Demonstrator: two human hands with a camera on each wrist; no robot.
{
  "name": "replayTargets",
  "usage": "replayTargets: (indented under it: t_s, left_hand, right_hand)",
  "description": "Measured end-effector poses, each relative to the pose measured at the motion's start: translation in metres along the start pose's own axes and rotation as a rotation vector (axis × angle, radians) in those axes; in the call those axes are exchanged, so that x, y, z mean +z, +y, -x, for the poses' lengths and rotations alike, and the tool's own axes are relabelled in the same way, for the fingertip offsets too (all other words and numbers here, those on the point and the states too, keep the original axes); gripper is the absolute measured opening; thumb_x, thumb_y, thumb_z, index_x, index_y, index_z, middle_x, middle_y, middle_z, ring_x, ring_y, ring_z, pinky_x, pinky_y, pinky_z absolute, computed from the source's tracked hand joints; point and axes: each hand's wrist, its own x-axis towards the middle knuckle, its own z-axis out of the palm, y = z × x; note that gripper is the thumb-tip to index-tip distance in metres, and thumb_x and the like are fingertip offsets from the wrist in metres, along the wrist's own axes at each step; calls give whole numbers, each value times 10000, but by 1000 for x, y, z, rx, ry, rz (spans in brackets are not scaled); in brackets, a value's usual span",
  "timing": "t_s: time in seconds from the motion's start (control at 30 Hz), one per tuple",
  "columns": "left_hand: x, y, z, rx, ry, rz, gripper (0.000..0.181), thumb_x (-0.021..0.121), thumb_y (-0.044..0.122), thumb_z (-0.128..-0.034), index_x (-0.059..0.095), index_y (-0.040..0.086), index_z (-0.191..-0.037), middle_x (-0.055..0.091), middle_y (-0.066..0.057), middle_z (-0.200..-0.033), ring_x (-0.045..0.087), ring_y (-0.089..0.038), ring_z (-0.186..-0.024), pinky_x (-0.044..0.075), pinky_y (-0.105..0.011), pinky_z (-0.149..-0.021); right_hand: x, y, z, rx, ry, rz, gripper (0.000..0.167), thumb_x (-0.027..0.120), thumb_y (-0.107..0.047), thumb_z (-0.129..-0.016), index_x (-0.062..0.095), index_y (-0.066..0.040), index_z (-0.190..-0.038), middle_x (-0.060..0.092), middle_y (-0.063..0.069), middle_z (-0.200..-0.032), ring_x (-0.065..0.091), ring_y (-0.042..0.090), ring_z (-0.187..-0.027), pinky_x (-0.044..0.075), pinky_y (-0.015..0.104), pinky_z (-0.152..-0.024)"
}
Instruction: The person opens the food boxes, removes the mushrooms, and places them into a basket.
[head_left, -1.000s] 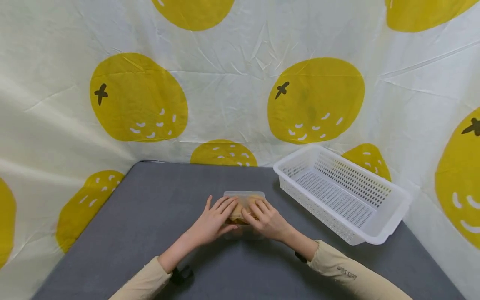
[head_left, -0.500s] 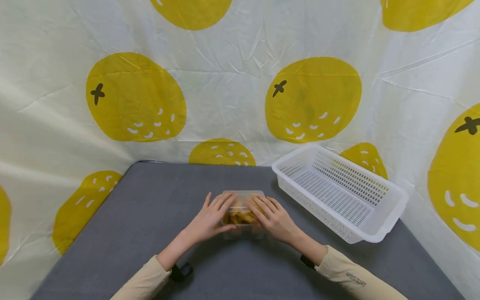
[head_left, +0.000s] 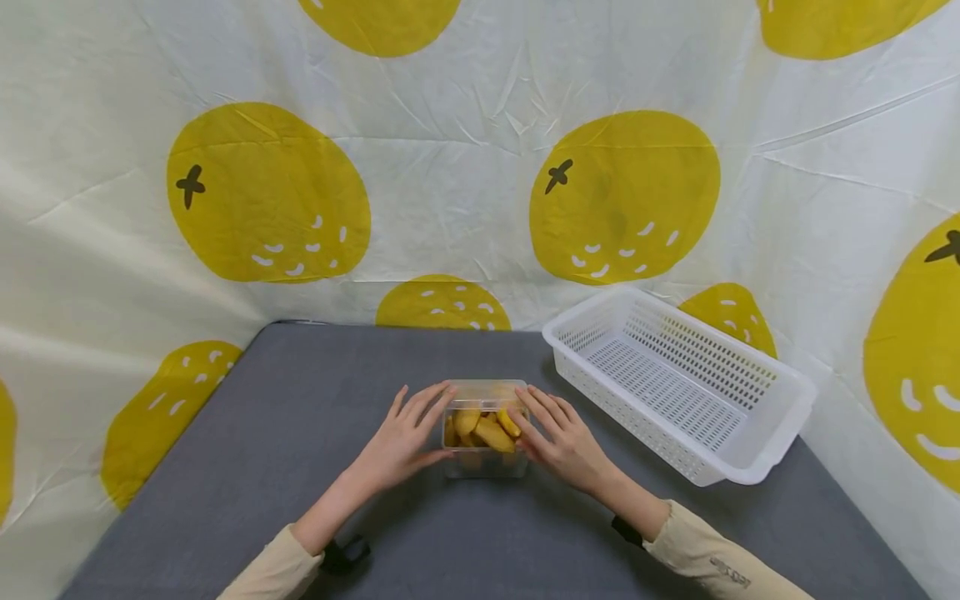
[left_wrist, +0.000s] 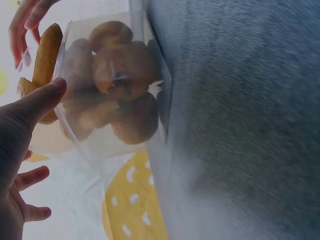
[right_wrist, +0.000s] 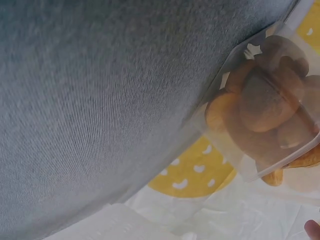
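A clear plastic box point(head_left: 486, 467) stands on the grey table in the head view, holding several yellow-brown pieces point(head_left: 493, 433), some rounded, some long. Their kind is hard to tell. A clear panel point(head_left: 487, 392) shows along its far side. My left hand point(head_left: 396, 442) lies at the box's left side, fingers spread and fairly straight. In the left wrist view its thumb point(left_wrist: 47, 97) is at the rim, beside a long brown piece point(left_wrist: 47, 55) sticking out above. My right hand point(head_left: 566, 442) is at the right side, fingers loosely extended over the rim; only a fingertip point(right_wrist: 312, 229) shows in the right wrist view.
A white perforated basket point(head_left: 645, 425) sits at the right of the table, set at an angle. Behind the grey table point(head_left: 337, 367) hangs a white cloth point(head_left: 450, 192) with large yellow fruit prints.
Both hands have drawn apart from over the middle of the box to its two sides. The pieces inside now show more fully. The basket has not moved.
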Motion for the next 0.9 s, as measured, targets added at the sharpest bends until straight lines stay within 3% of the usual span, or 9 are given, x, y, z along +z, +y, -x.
replayTargets:
  t_s: [0.3, 0.6, 0.9]
  left_hand:
    - [-4, -7, 14, 48, 106, -50, 897, 797, 314, -616, 361, 57, -1356, 471, -101, -1281, 439, -274, -1164, 345, -541, -934]
    - [-5, -12, 25, 89, 92, -59, 857, 796, 309, -607, 409, 67, -1333, 501, -61, -1277, 474, -288, -1134, 354, -565, -900]
    - [-1, -10, 23, 98, 45, -64, 818, 778, 351, -631, 430, 80, -1321, 456, -30, -1340, 428, -282, -1195, 320, -559, -939]
  right_hand:
    - [-1, -4, -1, -10, 19, 11, 339, 416, -295, -936, 604, -58, -1089, 570, 223, -1164, 562, 360, -1025, 453, 436, -772]
    - [-4, -8, -2, -6, 30, 4, 317, 441, -298, -925, 609, -69, -1066, 563, 229, -1165, 551, 370, -1041, 440, 448, -779]
    - [-2, -15, -2, -11, 60, 20, 339, 456, -331, -916, 626, -66, -1045, 583, 208, -1137, 550, 353, -1026, 439, 440, -768]
